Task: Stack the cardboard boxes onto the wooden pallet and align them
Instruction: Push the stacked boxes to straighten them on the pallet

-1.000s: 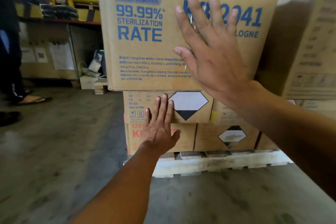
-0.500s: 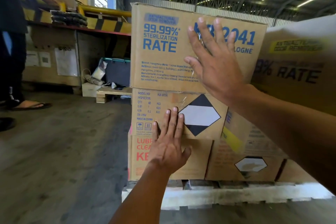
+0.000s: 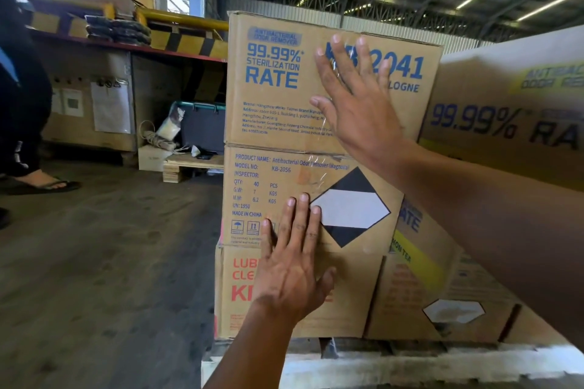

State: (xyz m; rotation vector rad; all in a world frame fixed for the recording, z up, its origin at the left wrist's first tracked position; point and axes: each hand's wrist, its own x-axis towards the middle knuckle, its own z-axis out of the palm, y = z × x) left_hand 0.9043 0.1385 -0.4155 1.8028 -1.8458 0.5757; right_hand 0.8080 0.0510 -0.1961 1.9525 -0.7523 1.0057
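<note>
Three cardboard boxes stand stacked at the left corner of a pale wooden pallet. The top box carries blue "99.99% STERILIZATION RATE" print. My right hand presses flat on its front, fingers straight and spread. Below it, the middle box bears a black-and-white diamond label. My left hand lies flat across the seam between the middle box and the bottom box with red lettering. More boxes fill the pallet to the right.
Bare concrete floor spreads to the left. Another person in sandals stands at the far left. Behind are a shelf with yellow-black guard rails, a dark bin and a small pallet.
The view has drawn closer to the stack and shifted left. Both hands stay flat on the same boxes, and the top box's front now sits about flush with the middle box.
</note>
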